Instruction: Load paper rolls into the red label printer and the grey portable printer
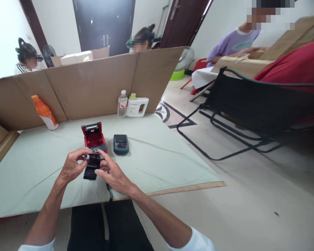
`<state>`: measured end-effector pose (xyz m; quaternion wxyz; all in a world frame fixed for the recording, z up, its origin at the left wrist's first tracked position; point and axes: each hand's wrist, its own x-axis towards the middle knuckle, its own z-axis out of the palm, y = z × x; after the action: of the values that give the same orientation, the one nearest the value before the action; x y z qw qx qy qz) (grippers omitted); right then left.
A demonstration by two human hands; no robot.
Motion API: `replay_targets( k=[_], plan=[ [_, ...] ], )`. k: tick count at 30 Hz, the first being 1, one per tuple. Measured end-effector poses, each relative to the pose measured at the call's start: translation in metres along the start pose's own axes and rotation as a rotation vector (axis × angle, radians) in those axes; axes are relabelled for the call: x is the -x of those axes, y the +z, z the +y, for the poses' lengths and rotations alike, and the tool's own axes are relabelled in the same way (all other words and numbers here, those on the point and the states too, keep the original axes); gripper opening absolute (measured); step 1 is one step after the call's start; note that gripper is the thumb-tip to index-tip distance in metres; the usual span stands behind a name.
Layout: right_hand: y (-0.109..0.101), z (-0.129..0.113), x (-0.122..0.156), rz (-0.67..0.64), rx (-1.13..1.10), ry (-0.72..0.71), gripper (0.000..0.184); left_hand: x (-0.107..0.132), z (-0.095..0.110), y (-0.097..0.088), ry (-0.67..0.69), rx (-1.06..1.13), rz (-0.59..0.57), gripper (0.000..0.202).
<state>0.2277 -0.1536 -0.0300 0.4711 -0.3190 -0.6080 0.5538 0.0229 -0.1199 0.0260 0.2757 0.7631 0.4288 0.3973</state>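
Both my hands are over the pale green tablecloth [151,153]. Between them is a roll of glossy black ribbon [94,161] with a white core end; a loose dark length hangs below it. The fingers of my left hand [72,166] pinch the roll at its white end. My right hand [114,176] closes on its other side, with the thumb near the hanging length. Just beyond the fingers stands a small red and black label printer [93,139], its lid raised. A dark blue-grey portable printer [121,144] sits to its right, lid down.
A cardboard screen [94,87] borders the table's far side. Before it stand an orange bottle [45,113], a clear water bottle [122,104] and a white jug [137,106]. A black folding chair [246,104] is at right. Other people are beyond.
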Motion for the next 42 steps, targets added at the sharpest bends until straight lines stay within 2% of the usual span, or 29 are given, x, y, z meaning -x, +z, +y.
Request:
replay_targets(
  k=[2, 4, 7, 9, 13, 17, 22, 27, 42],
  plan=[
    [0.004, 0.004, -0.010, 0.036, -0.165, 0.011, 0.073, -0.011, -0.009, -0.001, 0.015, 0.005, 0.030, 0.022],
    [0.004, 0.008, -0.022, 0.088, -0.238, 0.022, 0.061, -0.025, -0.021, -0.002, 0.025, -0.004, 0.056, 0.022],
    [-0.005, 0.011, -0.042, 0.134, -0.178, 0.045, 0.039, -0.050, -0.044, -0.001, 0.047, -0.052, 0.091, 0.023],
    [-0.013, 0.011, -0.056, 0.148, -0.097, 0.080, 0.032, -0.066, -0.059, 0.003, 0.052, -0.108, 0.118, 0.025],
    [-0.026, 0.008, -0.077, 0.182, 0.037, 0.101, 0.028, -0.088, -0.081, 0.013, 0.024, -0.289, 0.134, 0.030],
    [-0.032, 0.013, -0.085, 0.164, 0.061, 0.145, 0.028, -0.094, -0.093, 0.021, -0.056, -0.448, 0.100, 0.030],
    [-0.032, 0.025, -0.085, 0.146, 0.026, 0.212, 0.027, -0.094, -0.099, 0.023, -0.137, -0.557, 0.059, 0.034],
    [-0.033, 0.027, -0.084, 0.127, 0.025, 0.219, 0.026, -0.099, -0.097, 0.023, -0.199, -0.614, 0.027, 0.037],
    [-0.033, 0.026, -0.085, 0.115, 0.110, 0.215, 0.029, -0.110, -0.088, 0.025, -0.228, -0.616, -0.039, 0.038]
  ],
)
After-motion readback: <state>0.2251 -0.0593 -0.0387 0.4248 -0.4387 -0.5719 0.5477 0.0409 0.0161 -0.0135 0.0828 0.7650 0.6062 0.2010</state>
